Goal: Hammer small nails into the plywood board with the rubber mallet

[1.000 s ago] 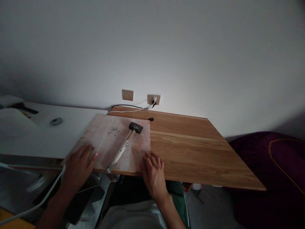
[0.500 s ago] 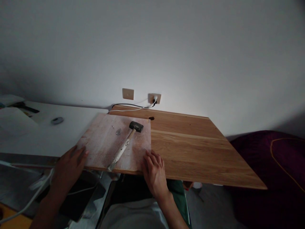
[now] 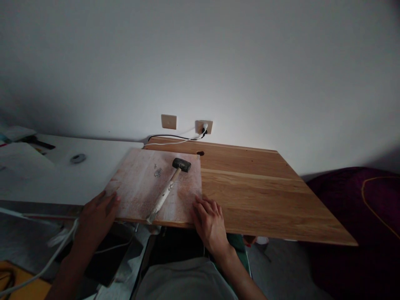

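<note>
A thin pale, pinkish-stained board (image 3: 133, 183) lies across a white tabletop and a brown wooden tabletop. My left hand (image 3: 98, 216) rests at its left front edge, fingers stretched out. At the right front corner, my right hand (image 3: 211, 221) lies with fingers apart and slightly bent over the board's edge. Between them sits a mallet (image 3: 165, 191) with a black head and a paint-worn handle, held by neither hand. Left of its head is a small heap of silver screws or nails (image 3: 158, 172), with one loose piece just behind it.
The brown wooden tabletop (image 3: 265, 200) extends right. On the white tabletop (image 3: 96, 166) are a tape roll (image 3: 78, 158) and papers (image 3: 21, 160). Cables (image 3: 178, 143) run to a wall socket (image 3: 204, 127). A dark purple fabric item (image 3: 340, 200) stands at right.
The view has shifted slightly, so the scene appears a little further right. The loose metal piece now lies nearer the heap. Both hands keep their places on the board, and the mallet stays put.
</note>
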The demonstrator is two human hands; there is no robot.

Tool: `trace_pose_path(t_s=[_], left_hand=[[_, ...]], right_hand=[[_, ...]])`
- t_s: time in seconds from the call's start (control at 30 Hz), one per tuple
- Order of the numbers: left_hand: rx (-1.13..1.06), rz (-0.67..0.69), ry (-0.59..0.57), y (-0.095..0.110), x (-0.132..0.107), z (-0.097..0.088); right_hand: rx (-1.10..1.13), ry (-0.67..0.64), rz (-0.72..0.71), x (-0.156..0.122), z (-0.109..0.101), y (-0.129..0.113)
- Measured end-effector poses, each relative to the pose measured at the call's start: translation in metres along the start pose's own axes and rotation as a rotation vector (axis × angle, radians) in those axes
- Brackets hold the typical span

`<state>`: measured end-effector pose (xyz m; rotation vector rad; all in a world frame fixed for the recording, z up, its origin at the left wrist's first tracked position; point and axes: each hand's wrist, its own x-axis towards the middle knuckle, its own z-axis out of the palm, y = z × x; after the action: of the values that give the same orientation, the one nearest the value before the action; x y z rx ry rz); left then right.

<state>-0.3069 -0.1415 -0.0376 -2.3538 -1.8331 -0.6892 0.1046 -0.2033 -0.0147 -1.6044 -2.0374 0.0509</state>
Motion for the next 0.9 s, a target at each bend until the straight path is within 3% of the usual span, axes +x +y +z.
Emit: trace_pose_path(t_s=[0.1,0.2,0.27,0.5,0.67,0.77,0.9], left_hand=[[-0.036,-0.126,0.114,0.021,0.001,-0.006],[-0.041,-0.109,-0.023,0.044,0.002,-0.009],[-0.017,-0.128,-0.051,0.06,0.002,-0.006],[-0.081,0.087,0.043,0.141,-0.007,0.009],[-0.225,0.247,0.046,0.192,-0.012,0.011],[-0.284,0.292,0.05,0.21,-0.013,0.013],[-0.295,0.321,0.081,0.214,-0.01,0.014]], right_hand=[[-0.007,-0.002,-0.01,-0.005,-0.006,0.014],[-0.032,0.022,-0.009,-0.014,-0.014,0.035],[-0.064,0.042,0.0,-0.022,-0.021,0.051],[-0.096,0.148,0.058,-0.059,-0.057,0.118],[-0.107,0.22,0.122,-0.087,-0.087,0.16],[-0.144,0.262,0.176,-0.098,-0.097,0.172],[-0.183,0.287,0.202,-0.1,-0.1,0.17]])
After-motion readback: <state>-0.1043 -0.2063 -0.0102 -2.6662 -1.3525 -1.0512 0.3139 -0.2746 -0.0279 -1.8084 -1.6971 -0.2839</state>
